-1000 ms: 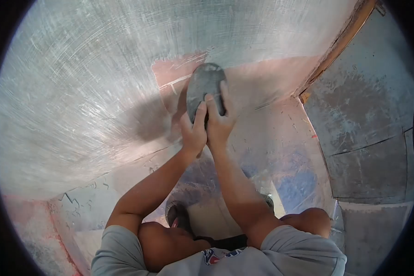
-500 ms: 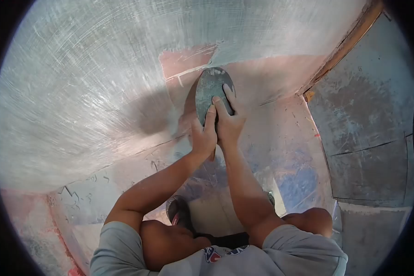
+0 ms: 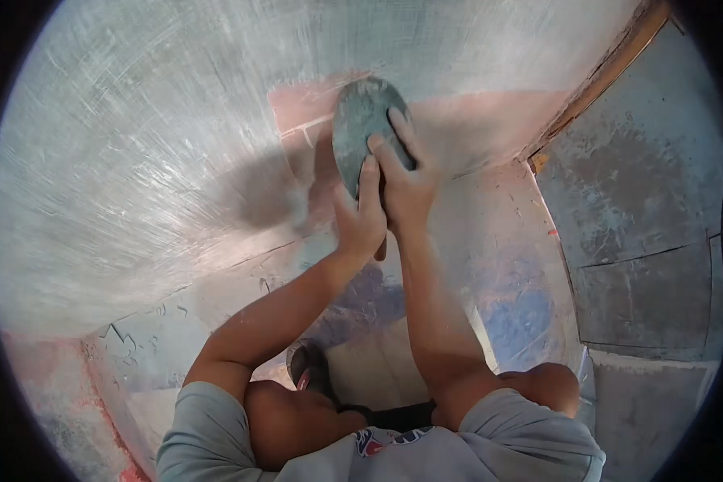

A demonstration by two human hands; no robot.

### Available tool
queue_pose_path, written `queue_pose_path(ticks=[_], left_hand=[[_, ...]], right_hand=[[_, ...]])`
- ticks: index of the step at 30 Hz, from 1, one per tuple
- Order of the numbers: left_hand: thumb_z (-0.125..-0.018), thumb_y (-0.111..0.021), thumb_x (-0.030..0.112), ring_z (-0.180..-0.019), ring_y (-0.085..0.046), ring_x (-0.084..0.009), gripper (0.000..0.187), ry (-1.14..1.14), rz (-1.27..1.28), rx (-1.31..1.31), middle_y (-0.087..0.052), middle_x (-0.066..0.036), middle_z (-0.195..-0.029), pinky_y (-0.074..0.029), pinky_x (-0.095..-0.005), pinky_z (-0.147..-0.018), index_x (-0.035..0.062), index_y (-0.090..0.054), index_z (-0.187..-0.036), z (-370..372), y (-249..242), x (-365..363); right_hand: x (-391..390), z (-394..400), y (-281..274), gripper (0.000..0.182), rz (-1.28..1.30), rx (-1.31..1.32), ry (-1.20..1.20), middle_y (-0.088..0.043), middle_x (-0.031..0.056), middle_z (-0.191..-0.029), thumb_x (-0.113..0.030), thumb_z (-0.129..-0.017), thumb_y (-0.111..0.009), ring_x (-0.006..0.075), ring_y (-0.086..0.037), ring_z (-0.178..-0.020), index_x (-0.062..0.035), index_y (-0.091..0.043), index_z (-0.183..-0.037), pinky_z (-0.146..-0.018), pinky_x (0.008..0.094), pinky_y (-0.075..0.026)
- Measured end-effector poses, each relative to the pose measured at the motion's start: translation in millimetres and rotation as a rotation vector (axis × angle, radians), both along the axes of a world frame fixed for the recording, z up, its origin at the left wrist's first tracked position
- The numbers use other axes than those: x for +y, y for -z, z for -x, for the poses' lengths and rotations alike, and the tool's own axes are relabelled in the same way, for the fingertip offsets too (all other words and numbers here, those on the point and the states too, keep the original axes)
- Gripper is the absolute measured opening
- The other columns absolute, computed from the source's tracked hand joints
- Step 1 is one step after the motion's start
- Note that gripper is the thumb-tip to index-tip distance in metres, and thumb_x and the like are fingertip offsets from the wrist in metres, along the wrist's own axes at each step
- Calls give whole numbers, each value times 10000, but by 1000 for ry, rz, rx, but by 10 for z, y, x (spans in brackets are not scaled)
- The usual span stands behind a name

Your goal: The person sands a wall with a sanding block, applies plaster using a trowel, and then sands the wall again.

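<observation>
A dusty grey-green oval tool [image 3: 363, 119] lies against the curved, scratched wall [image 3: 177, 120], over the edge of a pink patch [image 3: 301, 108]. My left hand [image 3: 363, 210] grips its lower left side, with the thumb on its face. Against its right side is my right hand [image 3: 406, 181], thumb on the face and a finger stretched along the edge. Both hands are close together. A brown handle end [image 3: 381, 247] pokes out below them. The underside of the tool is hidden.
A brown wooden strip [image 3: 610, 68] runs along the wall's right edge, beside grey panels [image 3: 643, 201]. Blue patches [image 3: 522, 321] mark the lower surface. My bent knees and a dark shoe [image 3: 309, 368] are below my arms.
Both my hands have moved the tool upward on the wall, and it now covers more of the pink patch. Both hands still hold it.
</observation>
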State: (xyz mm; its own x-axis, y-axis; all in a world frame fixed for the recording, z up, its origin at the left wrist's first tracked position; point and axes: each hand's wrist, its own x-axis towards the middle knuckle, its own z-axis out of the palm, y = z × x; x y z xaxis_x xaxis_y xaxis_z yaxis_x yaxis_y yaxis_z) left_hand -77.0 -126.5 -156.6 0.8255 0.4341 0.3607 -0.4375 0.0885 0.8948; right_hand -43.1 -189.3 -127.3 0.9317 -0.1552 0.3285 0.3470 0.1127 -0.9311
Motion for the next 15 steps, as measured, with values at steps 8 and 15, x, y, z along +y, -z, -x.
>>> queue_pose_path(ticks=[8,15], left_hand=[[-1059,-540,263,-1014,-666,-178,368,-119,-117,63,-720,-134,-1087,-519,-309,-806,-72,-654,-1159,154,283,-46],[-1059,-537,301,-922,-625,-143,392,2,-7,58,-696,-80,-996,-500,-316,-771,-69,-653,-1111,4,-246,16]], right_hand=[[-1,93,425,448,17,54,29,-678,231,-1257,-97,-855,-742,236,-636,-1149,68,-662,-1264,-1020,338,-463],[36,-45,-212,446,-2,-79,28,-720,202,-1130,-112,-849,-746,184,-654,-1013,62,-665,-1251,-904,314,-502]])
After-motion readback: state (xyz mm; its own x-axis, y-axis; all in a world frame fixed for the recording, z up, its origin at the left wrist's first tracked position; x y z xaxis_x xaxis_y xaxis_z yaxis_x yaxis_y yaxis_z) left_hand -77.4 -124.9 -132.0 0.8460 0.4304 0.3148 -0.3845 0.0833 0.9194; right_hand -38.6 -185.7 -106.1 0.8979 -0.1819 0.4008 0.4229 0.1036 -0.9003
